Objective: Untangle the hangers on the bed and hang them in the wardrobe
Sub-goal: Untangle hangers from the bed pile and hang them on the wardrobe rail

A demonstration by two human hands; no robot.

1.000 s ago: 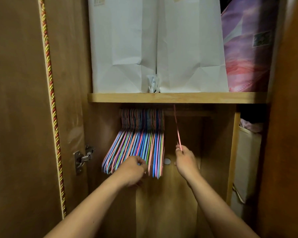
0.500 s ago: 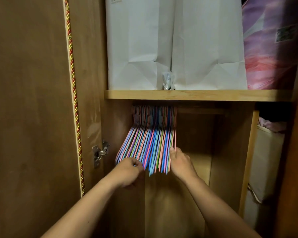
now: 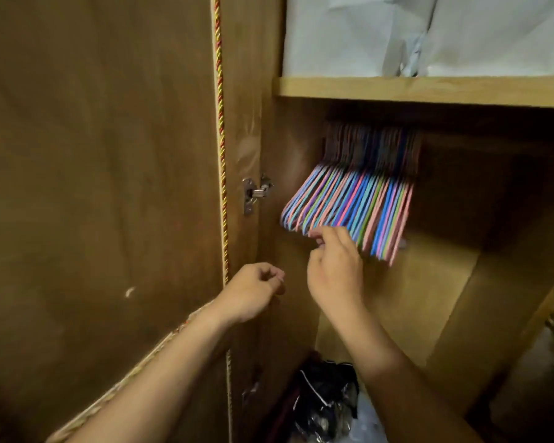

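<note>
A tight row of coloured hangers (image 3: pixel 349 203) hangs inside the wardrobe just below the wooden shelf (image 3: pixel 422 89), which carries white paper bags (image 3: pixel 429 36). The right hand (image 3: pixel 335 266) is raised to the lower ends of the hangers, its curled fingers (image 3: pixel 320 239) at the bars, while the left hand (image 3: pixel 253 290) hovers loosely curled below and left of the hangers, holding nothing. A metal hinge (image 3: pixel 253 195) sits left of the hangers on the open door (image 3: pixel 93 187), and dark clutter (image 3: pixel 323 394) lies well below them.

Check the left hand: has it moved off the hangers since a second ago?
Yes. The left hand has dropped down and left, clear of the hangers, toward the door hinge.
</note>
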